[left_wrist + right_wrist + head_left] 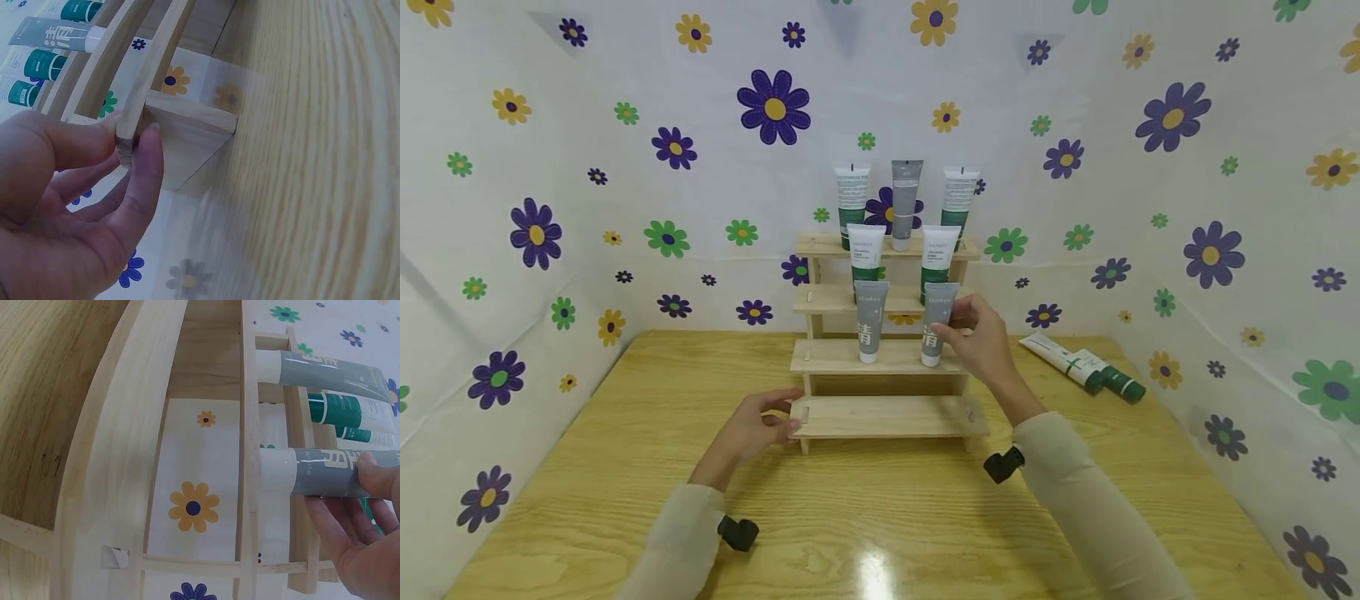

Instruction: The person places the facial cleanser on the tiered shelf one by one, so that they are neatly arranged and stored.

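A grey tube with a white cap [937, 329] stands cap-down on the second-lowest tier of a stepped wooden rack [880, 414]. My right hand [983, 337] holds this tube from the right side, thumb in front and fingers behind, as the right wrist view also shows. To its left on the same tier is another grey tube [870, 325]. My left hand [758, 429] pinches the left end of the rack's lowest board [139, 103] between thumb and finger. Behind, on the tier above, stand two white-and-green tubes [865, 260].
On the top tier a grey tube [905, 200] stands between two white-and-green tubes [852, 200]. Two more white-and-green tubes [1060, 360] lie on the wooden table [880, 508] right of the rack. Flower-patterned white cloth [722, 183] encloses the back and sides.
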Available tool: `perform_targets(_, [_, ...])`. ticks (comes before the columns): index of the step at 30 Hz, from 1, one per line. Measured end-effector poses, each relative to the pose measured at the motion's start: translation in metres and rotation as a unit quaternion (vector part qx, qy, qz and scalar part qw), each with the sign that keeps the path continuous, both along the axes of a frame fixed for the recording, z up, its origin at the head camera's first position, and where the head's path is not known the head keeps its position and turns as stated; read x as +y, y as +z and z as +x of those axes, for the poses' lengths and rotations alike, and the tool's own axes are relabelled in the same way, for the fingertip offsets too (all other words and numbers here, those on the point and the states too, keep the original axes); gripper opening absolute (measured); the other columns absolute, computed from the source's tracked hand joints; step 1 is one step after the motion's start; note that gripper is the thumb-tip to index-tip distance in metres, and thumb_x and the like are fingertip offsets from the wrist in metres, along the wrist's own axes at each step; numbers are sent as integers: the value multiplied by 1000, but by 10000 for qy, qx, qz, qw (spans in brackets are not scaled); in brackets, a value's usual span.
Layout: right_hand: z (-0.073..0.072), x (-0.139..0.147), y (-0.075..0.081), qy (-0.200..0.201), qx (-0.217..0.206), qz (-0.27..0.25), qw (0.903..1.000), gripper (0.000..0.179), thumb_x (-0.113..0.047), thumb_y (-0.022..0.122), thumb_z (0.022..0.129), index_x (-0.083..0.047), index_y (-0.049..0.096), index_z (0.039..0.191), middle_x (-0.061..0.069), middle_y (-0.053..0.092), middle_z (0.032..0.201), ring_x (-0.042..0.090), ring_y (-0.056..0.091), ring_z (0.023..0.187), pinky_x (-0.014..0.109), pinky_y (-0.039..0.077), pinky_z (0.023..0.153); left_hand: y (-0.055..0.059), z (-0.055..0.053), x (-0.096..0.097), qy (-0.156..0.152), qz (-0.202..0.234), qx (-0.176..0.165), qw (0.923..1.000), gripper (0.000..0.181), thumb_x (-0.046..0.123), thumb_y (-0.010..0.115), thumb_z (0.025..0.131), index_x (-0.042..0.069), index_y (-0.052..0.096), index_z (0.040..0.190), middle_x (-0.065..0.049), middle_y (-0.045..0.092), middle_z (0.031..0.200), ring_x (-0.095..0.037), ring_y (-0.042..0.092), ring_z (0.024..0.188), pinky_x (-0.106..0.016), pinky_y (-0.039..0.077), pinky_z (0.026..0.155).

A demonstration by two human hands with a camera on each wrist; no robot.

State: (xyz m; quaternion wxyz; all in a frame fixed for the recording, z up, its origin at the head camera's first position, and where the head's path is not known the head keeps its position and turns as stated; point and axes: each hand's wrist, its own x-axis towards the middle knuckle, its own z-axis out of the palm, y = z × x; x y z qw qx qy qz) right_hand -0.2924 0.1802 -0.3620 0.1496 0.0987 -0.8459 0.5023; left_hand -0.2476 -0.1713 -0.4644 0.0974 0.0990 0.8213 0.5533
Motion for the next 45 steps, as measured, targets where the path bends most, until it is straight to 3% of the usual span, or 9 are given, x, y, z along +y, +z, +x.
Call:
perform_targets(10, [1,-2,-5,-64,135,-15,9999,36,-10,74,96,3,54,123,23,68,126,37,66,117,49,54,108,1,1,0,24,-157,2,9999,53,-1,66,98,1,52,149,-29,57,133,-19,70,94,-40,65,83])
perform_targets(23, [-1,2,-7,186,49,-106,9998,38,-11,73,96,1,55,128,22,66,129,38,65,120,50,51,112,0,1,-2,76,-284,-84,9995,54,0,67,98,5,53,149,-27,57,135,-19,71,93,-36,65,82])
perform_targets(29, [-1,8,-10,503,-94,-266,9983,49,-16,74,96,-2,53,138,22,64,134,38,63,123,52,51,112,0,1,-2,83,-287,-63,9995,54,0,67,97,6,54,149,-26,58,133,-19,71,92,-35,65,81])
perform_targets(33, [1,25,-9,570,-239,-169,9979,53,-22,74,97,-6,51,142,20,63,137,39,63,124,50,53,109,0,1,-1,42,-232,-19,9997,53,0,67,98,5,53,149,-27,58,133,-18,71,92,-37,65,81])
perform_targets(35, [1,38,-9,488,-237,-63,9985,52,-22,73,98,-5,52,142,20,65,136,37,65,121,42,56,104,1,1,0,18,-176,-15,9998,53,0,67,98,4,53,149,-27,58,133,-18,71,92,-38,65,82])
perform_targets(41, [-3,86,-12,71,-392,134,9991,47,-25,67,102,0,55,140,25,66,131,13,68,102,20,61,83,1,0,-2,59,-179,-68,9998,53,0,66,98,5,53,149,-26,59,132,-18,71,92,-37,65,82])
perform_targets(43, [-5,102,-17,-70,-573,280,9979,46,-25,64,103,1,54,140,27,64,133,15,69,102,18,61,82,1,0,-3,79,-202,-94,9997,53,1,67,98,6,53,149,-25,59,132,-18,71,91,-37,65,82])
perform_targets(45, [-8,115,-22,-267,-755,563,9952,46,-24,63,104,2,54,141,29,63,134,26,69,107,23,62,82,2,1,-3,58,-213,-89,9997,53,1,67,98,5,52,150,-25,59,132,-18,70,91,-38,65,81])
